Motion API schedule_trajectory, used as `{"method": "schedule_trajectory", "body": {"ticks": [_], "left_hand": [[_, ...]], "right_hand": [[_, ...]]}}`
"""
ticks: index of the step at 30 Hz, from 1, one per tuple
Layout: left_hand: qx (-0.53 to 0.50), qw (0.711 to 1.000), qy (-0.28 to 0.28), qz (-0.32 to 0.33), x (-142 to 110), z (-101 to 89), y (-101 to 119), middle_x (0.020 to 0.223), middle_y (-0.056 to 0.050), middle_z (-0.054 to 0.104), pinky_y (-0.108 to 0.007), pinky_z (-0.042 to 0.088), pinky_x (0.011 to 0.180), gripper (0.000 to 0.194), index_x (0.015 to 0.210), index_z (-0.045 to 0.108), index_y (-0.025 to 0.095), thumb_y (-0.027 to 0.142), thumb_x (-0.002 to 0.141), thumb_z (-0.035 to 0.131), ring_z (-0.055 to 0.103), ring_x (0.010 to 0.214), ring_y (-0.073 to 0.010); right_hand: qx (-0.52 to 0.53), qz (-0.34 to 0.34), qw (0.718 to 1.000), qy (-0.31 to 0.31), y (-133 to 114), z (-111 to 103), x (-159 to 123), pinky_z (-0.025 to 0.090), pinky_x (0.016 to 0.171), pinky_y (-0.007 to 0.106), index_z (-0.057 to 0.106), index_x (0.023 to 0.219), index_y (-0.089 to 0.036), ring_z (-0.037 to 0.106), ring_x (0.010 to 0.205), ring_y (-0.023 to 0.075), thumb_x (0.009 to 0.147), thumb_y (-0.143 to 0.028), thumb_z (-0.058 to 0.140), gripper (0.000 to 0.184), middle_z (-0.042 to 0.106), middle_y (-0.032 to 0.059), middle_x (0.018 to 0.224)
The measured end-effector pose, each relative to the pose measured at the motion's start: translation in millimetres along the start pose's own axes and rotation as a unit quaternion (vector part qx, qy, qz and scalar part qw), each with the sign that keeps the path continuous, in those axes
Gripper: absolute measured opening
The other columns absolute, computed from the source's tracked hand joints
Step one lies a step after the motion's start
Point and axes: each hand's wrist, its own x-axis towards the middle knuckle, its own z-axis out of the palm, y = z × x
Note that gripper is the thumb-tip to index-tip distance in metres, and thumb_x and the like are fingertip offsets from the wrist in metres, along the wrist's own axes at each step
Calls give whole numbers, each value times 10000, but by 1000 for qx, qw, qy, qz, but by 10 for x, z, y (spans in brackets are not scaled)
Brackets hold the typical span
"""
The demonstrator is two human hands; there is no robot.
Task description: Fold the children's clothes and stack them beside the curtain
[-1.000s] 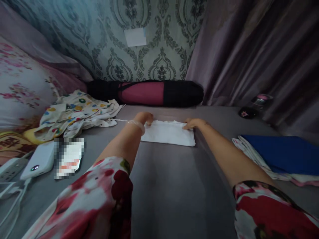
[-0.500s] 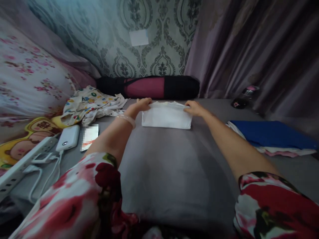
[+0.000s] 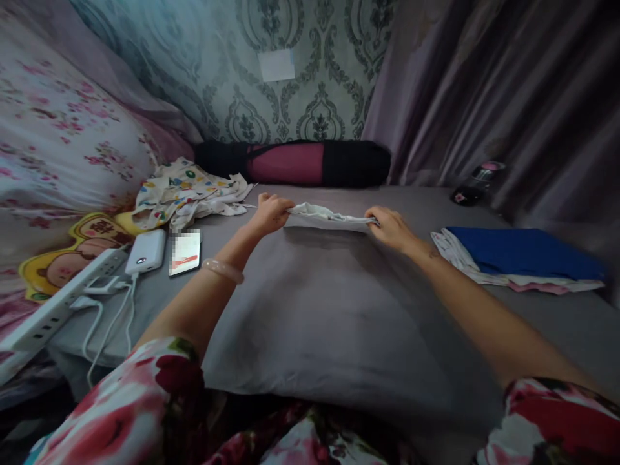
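Observation:
A folded white garment [image 3: 332, 220] is stretched between my two hands above the grey bed sheet [image 3: 334, 303], its edge turned toward me. My left hand [image 3: 273, 213] pinches its left end, fingers closed. At the right end, my right hand [image 3: 387, 225] grips it the same way. The garment casts a shadow on the sheet and looks lifted. A pale bracelet [image 3: 223, 270] circles my left wrist.
Left are a rumpled patterned cloth [image 3: 188, 190], a phone [image 3: 186, 253], a white power bank [image 3: 146, 250] and a power strip [image 3: 72, 290] with cables. A blue folded stack [image 3: 527, 252] lies right, near a dark bottle [image 3: 477, 184]. Behind, a black-and-maroon roll [image 3: 290, 163] lies along the wall.
Both hands have raised the white garment off the sheet and tipped it, so its front face now appears as a narrow strip. The camera view has shifted slightly.

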Motion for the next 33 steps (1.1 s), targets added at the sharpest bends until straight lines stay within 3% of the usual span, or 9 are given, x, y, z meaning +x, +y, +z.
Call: {"method": "schedule_trajectory", "body": {"ticks": [9,14,18,22,25,29,33], "left_hand": [[-35,995,-63,72,-646,165,174,1099,-64,685,-438,235,1019,376,1096,645,247,161,791,441,559,1085,-232],[-45,992,-82,88,-874,325,182,1152,-66,671,-441,240,1022,423,1128,630,251,128,800,392,566,1105,-219],[-52,991,-95,76,-968,319,175,1229,-53,646,-432,236,1043,442,1139,625,263,139,766,424,551,1149,-218],[-69,993,-94,-14,-845,281,257,1009,-38,720,-430,287,1008,273,965,680,244,295,868,431,621,988,-216],[-61,994,-61,-72,-603,324,441,1011,-60,719,-424,332,969,334,983,669,216,379,934,381,618,1001,-223],[-41,997,-47,-48,-313,485,763,1313,-88,593,-423,317,1036,378,1228,559,192,316,968,313,513,1221,-222],[-31,995,-92,-9,-253,664,957,1499,-114,392,-458,194,1145,486,1404,393,123,319,980,260,290,1410,-233]], "right_hand": [[-32,-59,997,-33,-132,234,-523,370,863,325,579,1038,-202,526,1022,231,826,-102,427,280,623,84,1078],[-37,-66,995,-62,-213,328,-720,374,861,326,591,1049,-196,527,1023,231,853,-87,393,300,617,94,1109],[-36,-60,994,-80,-281,268,-798,378,867,313,608,1043,-187,537,1042,219,796,-47,405,350,607,91,1175],[-50,7,995,-91,-406,224,-651,384,850,319,655,892,-188,583,979,219,831,-151,438,228,669,80,1043],[-70,60,992,-87,-572,293,-381,394,851,337,672,821,-176,598,959,237,923,-283,383,324,691,107,970],[-52,56,996,-50,-783,528,-47,363,973,353,638,1095,-137,550,1110,247,952,-271,331,364,641,134,1184],[-25,50,997,-43,-821,794,53,224,1120,417,441,1381,-69,333,1366,262,956,-256,291,488,398,146,1484]]}}
